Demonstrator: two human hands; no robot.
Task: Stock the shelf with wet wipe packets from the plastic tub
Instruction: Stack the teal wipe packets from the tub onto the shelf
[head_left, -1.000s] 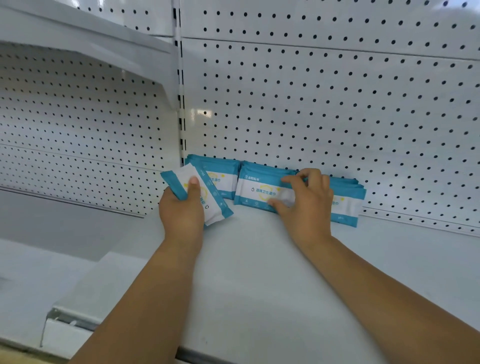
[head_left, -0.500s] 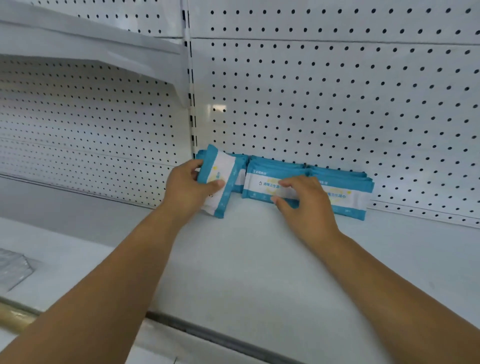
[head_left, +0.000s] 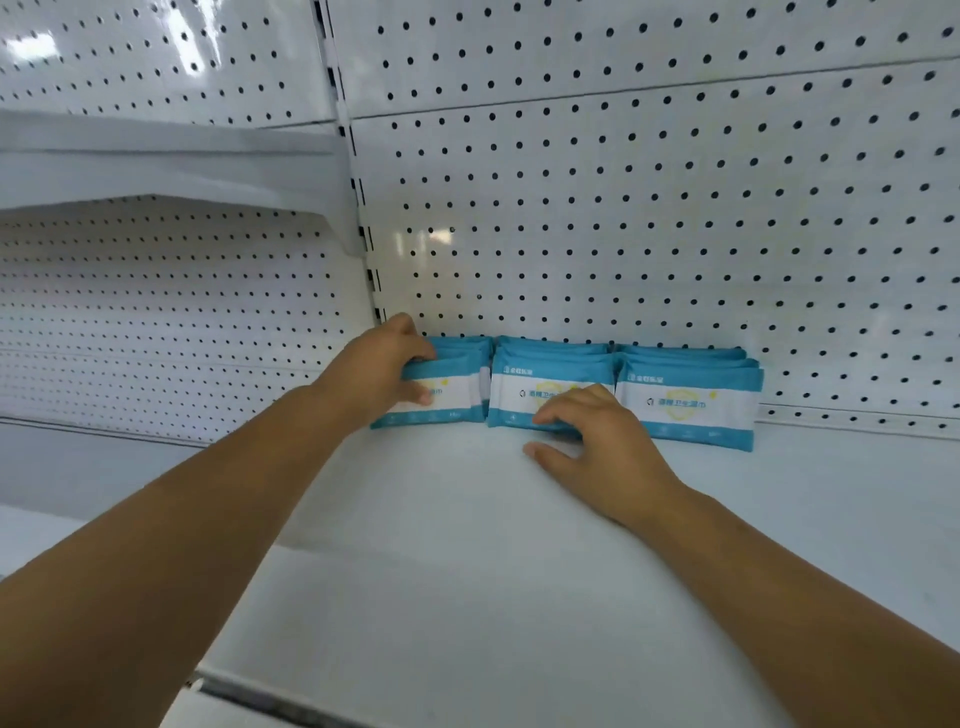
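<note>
A teal-and-white plastic wet wipe packet (head_left: 447, 400) is gripped upright by the left hand (head_left: 382, 371) at the back-left corner of the white metal shelf (head_left: 467, 545). The neighbouring packet stack (head_left: 550, 374) is touched by the relaxed right hand (head_left: 602, 441), nothing being grasped.

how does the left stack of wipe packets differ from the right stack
The left hand grips the left stack at its end; no hand touches the right stack. The left stack's label is partly covered; the right stack's shows whole. Both are teal-and-white packets against the pegboard.
</note>
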